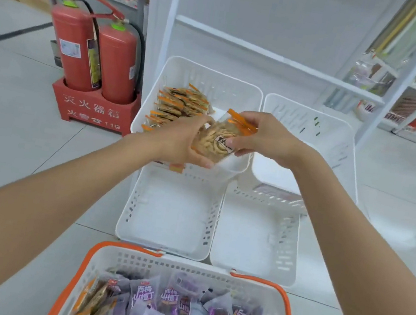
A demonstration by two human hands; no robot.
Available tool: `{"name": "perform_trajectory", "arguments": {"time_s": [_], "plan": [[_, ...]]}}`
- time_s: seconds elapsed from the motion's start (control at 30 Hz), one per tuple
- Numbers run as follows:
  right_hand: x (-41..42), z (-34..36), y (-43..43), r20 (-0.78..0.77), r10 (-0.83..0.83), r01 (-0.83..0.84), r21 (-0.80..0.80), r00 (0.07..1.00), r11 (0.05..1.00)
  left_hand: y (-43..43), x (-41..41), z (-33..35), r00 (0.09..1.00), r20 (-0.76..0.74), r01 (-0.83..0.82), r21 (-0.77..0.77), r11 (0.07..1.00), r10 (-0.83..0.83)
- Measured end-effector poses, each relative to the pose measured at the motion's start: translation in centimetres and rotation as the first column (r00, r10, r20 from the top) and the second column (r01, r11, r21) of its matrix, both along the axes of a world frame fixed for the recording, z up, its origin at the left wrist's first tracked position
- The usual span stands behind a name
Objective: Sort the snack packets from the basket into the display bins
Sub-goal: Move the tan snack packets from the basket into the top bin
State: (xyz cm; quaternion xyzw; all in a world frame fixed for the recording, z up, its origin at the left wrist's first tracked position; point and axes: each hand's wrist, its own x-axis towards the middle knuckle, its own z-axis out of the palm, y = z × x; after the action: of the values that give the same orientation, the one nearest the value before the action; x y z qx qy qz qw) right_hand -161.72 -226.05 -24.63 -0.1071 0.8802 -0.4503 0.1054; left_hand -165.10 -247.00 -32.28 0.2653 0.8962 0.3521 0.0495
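1 basket [184, 265] with an orange rim sits nearest, at the bottom of the view. It is filled with purple snack packets [144, 297] in the middle and tan packets [94, 300] with orange edges at both sides. Just beyond it stand 2 white display bins side by side, the near-left bin [128, 207] and the near-right bin [288, 246]. Behind these, set higher, are 2 more. The far-left bin [214, 76] carries a pile of orange-edged packets [179, 106] along its left side, and the far-right bin [316, 122] stands just beside it. Both arms reach forward over the near bins. The left hand [185, 140] and right hand [262, 136] together hold a bundle of orange-edged packets [221, 137] over the right part of the far-left bin. The left hand's fingers curl under the bundle's lower end, and the right hand's thumb and fingers wrap round its upper end. On the floor [19, 100] to the left, 2 red fire extinguishers [92, 52] stand in a red box [92, 109], and white shelving [272, 55] rises behind the bins.
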Motion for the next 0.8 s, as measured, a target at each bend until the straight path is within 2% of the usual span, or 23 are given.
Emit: {"name": "perform_trajectory", "arguments": {"time_s": [0.07, 0.1, 0.17, 0.23, 0.27, 0.33, 0.4, 0.43, 0.47, 0.6, 0.7, 0.8], "plan": [[-2.1, -0.9, 0.7, -0.125, -0.104, 0.115, 0.084, 0.987, 0.990, -0.7, -1.8, -0.2, 0.997, -0.073, -0.033, -0.089, 0.995, 0.027], [-3.0, -1.7, 0.9, -0.183, -0.114, 0.147, 0.182, 0.976, 0.972, -1.2, -2.4, -0.5, 0.992, -0.122, -0.045, -0.159, 0.986, 0.025], [-4.1, -3.6, 0.5, -0.255, -0.032, 0.140, 0.418, 0.966, 0.898, -2.2, -3.0, -1.5, 0.983, -0.182, -0.053, -0.311, 0.949, -0.004], [-4.6, -5.5, -0.3, -0.197, 0.062, 0.054, 0.536, 0.978, 0.843, -2.8, -3.2, -2.6, 0.989, -0.149, -0.073, -0.417, 0.906, 0.011], [-4.8, -6.3, -0.5, -0.110, 0.068, -0.001, 0.521, 0.992, 0.854, -3.0, -3.3, -3.1, 0.990, -0.137, -0.089, -0.440, 0.894, 0.031], [-5.2, -6.7, -0.5, 0.180, 0.024, -0.088, 0.357, 0.983, 0.930, -3.3, -3.4, -3.8, 0.987, -0.151, -0.110, -0.446, 0.888, 0.046], [-5.9, -6.4, -0.1, 0.420, 0.034, -0.118, 0.175, 0.907, 0.977, -3.4, -3.3, -4.1, 0.982, -0.184, -0.121, -0.445, 0.887, 0.042], [-6.4, -6.4, 0.0, 0.464, 0.052, -0.131, 0.139, 0.884, 0.981, -3.3, -3.3, -4.3, 0.979, -0.198, -0.127, -0.445, 0.886, 0.041], [-6.7, -6.6, -0.2, 0.471, 0.064, -0.140, 0.129, 0.880, 0.982, -3.3, -3.3, -4.3, 0.977, -0.209, -0.132, -0.445, 0.886, 0.041], [-6.9, -8.5, -1.5, 0.332, -0.018, -0.077, 0.270, 0.943, 0.960, -3.3, -3.2, -4.4, 0.971, -0.234, -0.139, -0.430, 0.892, 0.039], [-6.9, -8.5, -1.2, 0.420, -0.043, -0.028, 0.160, 0.906, 0.987, -3.3, -3.2, -4.4, 0.973, -0.227, -0.141, -0.433, 0.891, 0.044], [-6.5, -8.3, -1.3, 0.397, -0.032, -0.060, 0.217, 0.917, 0.974, -3.3, -3.2, -4.1, 0.976, -0.208, -0.142, -0.416, 0.898, 0.058]]}}
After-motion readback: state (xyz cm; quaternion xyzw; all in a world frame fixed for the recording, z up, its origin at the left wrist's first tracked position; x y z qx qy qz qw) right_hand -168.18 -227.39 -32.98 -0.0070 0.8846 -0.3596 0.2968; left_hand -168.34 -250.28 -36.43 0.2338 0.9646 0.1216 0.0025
